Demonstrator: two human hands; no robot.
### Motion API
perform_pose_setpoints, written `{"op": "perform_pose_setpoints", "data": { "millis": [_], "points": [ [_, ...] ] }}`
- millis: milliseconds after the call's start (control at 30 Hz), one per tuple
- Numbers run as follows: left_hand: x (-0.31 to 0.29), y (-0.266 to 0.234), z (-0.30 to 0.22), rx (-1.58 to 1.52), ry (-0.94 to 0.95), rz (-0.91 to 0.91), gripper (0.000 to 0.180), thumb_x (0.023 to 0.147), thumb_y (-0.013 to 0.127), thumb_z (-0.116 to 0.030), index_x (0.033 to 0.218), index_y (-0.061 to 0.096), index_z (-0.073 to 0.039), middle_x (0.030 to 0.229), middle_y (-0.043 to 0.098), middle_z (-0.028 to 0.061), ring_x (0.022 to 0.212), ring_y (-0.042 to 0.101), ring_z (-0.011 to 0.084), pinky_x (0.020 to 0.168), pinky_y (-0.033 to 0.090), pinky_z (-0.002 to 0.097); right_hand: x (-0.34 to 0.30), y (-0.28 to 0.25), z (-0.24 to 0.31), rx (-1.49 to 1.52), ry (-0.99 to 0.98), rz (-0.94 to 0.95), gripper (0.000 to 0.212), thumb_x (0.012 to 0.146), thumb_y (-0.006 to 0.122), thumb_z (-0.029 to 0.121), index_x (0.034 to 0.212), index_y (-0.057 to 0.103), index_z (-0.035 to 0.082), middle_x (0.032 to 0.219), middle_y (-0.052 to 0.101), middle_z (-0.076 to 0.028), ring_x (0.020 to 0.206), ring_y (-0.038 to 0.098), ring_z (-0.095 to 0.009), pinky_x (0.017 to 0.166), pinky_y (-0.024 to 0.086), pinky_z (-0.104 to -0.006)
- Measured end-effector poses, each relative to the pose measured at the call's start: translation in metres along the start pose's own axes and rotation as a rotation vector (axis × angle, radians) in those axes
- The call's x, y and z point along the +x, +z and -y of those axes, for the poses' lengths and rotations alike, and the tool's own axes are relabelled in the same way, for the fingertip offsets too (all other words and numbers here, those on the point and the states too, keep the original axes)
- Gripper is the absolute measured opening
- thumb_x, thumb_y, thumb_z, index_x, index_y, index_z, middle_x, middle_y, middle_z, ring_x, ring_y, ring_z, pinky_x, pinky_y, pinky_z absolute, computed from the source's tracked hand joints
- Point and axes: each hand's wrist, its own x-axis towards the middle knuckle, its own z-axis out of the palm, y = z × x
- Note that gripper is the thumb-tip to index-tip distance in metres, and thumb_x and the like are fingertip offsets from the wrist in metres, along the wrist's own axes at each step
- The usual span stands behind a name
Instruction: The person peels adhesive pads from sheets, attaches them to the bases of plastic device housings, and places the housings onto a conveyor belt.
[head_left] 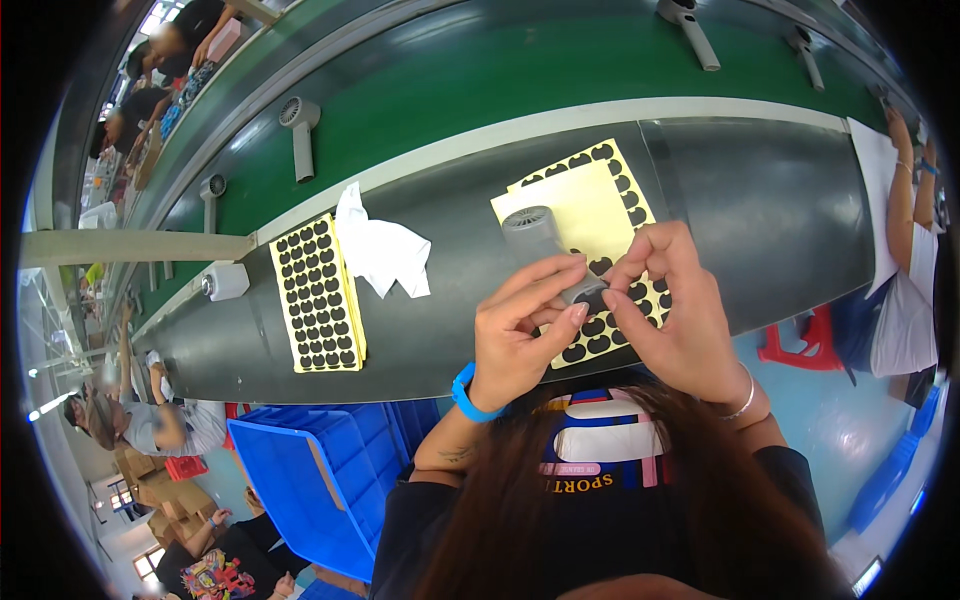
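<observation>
A grey handheld fan (532,230) lies tilted over the yellow sticker sheets, its round grille end pointing away from me. My left hand (515,325), with a blue wristband, is closed around the lower part of its handle. A small black sticker (594,300) shows at the handle's near end, between both hands. My right hand (685,320) pinches at the sticker's edge with thumb and forefinger. Whether the sticker is fully stuck down I cannot tell. Under the hands lies a yellow sheet (630,190) of black notched-round stickers, partly covered by a bare yellow sheet (580,200).
To the left are a stack of sticker sheets (318,295), a crumpled white cloth (385,245) and a small white block (226,282). Beyond the bench edge, more fans (301,135) sit on a green conveyor (430,90). Blue crates (300,470) stand at lower left. Other people work nearby.
</observation>
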Motion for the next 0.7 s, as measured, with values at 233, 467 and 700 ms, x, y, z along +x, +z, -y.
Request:
{"op": "perform_pose_setpoints", "data": {
  "millis": [233,467,700],
  "points": [
    [0.0,0.001,0.003,-0.005,0.003,0.005,0.034,0.082,0.063,0.01,0.116,0.061,0.006,0.124,0.055,0.0166,0.083,0.062,0.0098,0.07,0.055,0.0215,0.002,-0.001,0.0,-0.16,-0.021,0.006,0.036,0.077,0.064,-0.001,0.103,0.041,0.005,0.072,0.06,-0.006,0.075,0.061,-0.019,0.069,0.042,-0.0291],
    [-0.002,-0.007,0.0,0.022,0.0,0.007,0.034,0.082,0.061,0.011,0.116,0.061,0.006,0.124,0.055,0.016,0.085,0.062,0.0112,0.073,0.056,0.0223,0.003,-0.003,0.01,-0.494,-0.139,0.024,0.048,0.073,0.072,0.005,0.112,0.046,0.004,0.087,0.063,-0.007,0.093,0.058,-0.022,0.076,0.043,-0.0324],
    [0.001,-0.035,-0.012,0.022,-0.003,-0.039,0.031,0.098,0.042,-0.012,0.12,0.055,0.005,0.129,0.051,0.0198,0.085,0.066,0.0226,0.074,0.056,0.032,0.027,0.011,-0.025,-0.065,0.001,0.137,0.042,0.079,0.067,0.004,0.119,0.051,0.004,0.104,0.062,-0.009,0.091,0.063,-0.021,0.078,0.047,-0.0327]
  ]
}}
